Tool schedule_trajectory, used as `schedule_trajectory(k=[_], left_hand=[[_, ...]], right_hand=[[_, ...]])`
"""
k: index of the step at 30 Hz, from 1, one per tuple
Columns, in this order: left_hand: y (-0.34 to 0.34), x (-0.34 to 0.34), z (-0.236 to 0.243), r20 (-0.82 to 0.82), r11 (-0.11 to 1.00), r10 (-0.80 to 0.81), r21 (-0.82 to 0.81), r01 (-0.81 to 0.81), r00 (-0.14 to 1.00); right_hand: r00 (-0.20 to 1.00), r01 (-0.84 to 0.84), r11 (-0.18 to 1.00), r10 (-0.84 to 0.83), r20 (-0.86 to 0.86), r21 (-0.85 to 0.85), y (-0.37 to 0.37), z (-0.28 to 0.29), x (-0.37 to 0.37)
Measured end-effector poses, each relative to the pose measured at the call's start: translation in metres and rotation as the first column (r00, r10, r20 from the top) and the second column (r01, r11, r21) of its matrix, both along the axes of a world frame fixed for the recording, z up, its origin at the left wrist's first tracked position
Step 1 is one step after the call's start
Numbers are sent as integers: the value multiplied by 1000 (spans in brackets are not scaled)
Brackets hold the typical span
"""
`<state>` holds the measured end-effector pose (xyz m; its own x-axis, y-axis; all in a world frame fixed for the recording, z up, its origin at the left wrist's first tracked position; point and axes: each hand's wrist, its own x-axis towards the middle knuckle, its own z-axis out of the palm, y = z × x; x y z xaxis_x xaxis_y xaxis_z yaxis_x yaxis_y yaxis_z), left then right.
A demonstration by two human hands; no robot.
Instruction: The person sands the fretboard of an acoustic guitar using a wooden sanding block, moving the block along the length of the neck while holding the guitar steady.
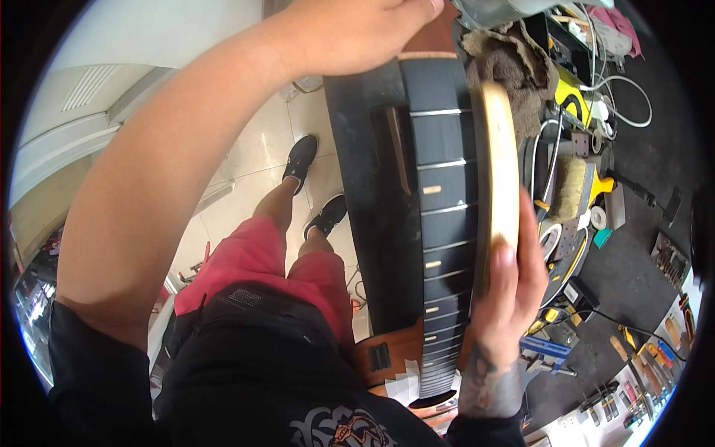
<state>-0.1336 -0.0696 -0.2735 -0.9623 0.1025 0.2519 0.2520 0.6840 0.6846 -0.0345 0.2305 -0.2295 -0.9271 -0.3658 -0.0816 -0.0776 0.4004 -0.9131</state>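
A guitar (447, 186) with a dark fretboard lies lengthwise, its brown body (369, 361) at the bottom with pale tape patches. My left hand (380, 33) is at the top, fingers closed on the reddish-brown headstock (428, 41); part of the hand is cut off by the frame. My right hand (514, 283) is closed round a long pale wooden bar (497, 164) beside the fretboard's right edge; whether the bar touches the frets is unclear. A crumpled brown cloth (518, 56) lies beyond the bar's upper end.
A dark workbench (648, 164) on the right carries a yellow-handled brush (577, 190), tape rolls, cables, a blue clamp (544, 350) and several hand tools along its far edge. A narrow black surface (365, 261) lies under the neck. Tiled floor (261, 134) shows at the left around my feet.
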Motion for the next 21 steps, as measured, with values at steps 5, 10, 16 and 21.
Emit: schedule_trajectory(k=[5, 10, 16, 21], left_hand=[[-1, -3, -9, 3, 1000, -4, 12, 4, 1000], [7, 9, 10, -32, 1000, -19, 7, 20, 999], [0, -3, -7, 40, 999, 23, -27, -22, 999], [0, 2, -2, 72, 1000, 25, -8, -25, 997]], right_hand=[[991, 68, 998, -69, 115, 9, -55, 12, -36], [999, 26, 999, -25, 33, -25, -3, 6, 3], [999, -3, 996, -1, 42, 87, -50, 14, -36], [991, 32, 997, -41, 129, 75, -38, 18, -24]])
